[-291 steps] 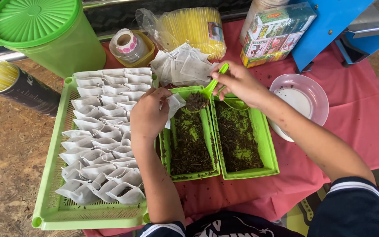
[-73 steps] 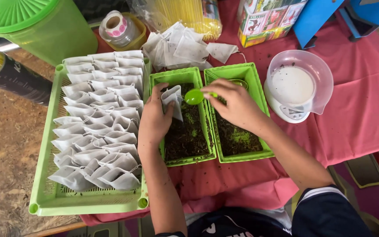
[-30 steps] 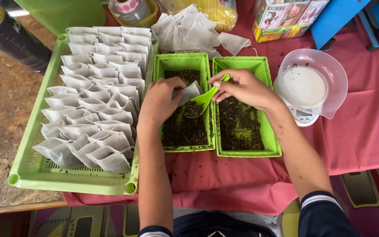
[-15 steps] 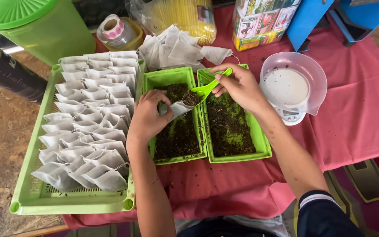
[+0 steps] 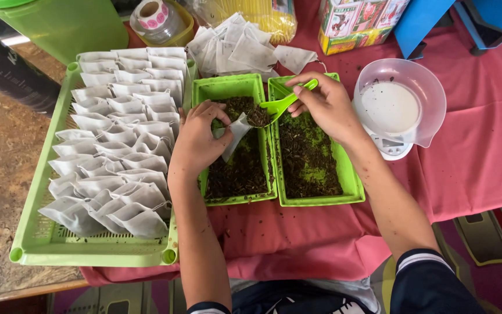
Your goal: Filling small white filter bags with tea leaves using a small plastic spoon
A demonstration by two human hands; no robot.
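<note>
The left hand (image 5: 196,142) pinched a small white paper sachet (image 5: 235,132) between thumb and fingers, holding it over the left green tray (image 5: 228,88) with its open mouth turned up and to the right, its long axis slanting down toward the wrist. The right hand (image 5: 326,104) had its fingers closed on the handle of a green plastic spoon (image 5: 277,107), whose bowl, heaped with dark dried leaf, sat right at the sachet's mouth, just to the sachet's upper right; the spoon's handle ran up and to the right, away from the sachet. Both shallow rectangular trays, the right green tray (image 5: 352,186) lying alongside and touching the first, held a loose, crumbly layer of dark shredded leaf. To the left, a large slotted green basket tray (image 5: 36,244) carried rows of soft, puffy filled sachets (image 5: 117,145). A heap of flat empty sachets (image 5: 239,49) lay beyond the trays, and a translucent bowl (image 5: 431,87) stood on a small scale on the pink cloth (image 5: 483,157) covering the table
</note>
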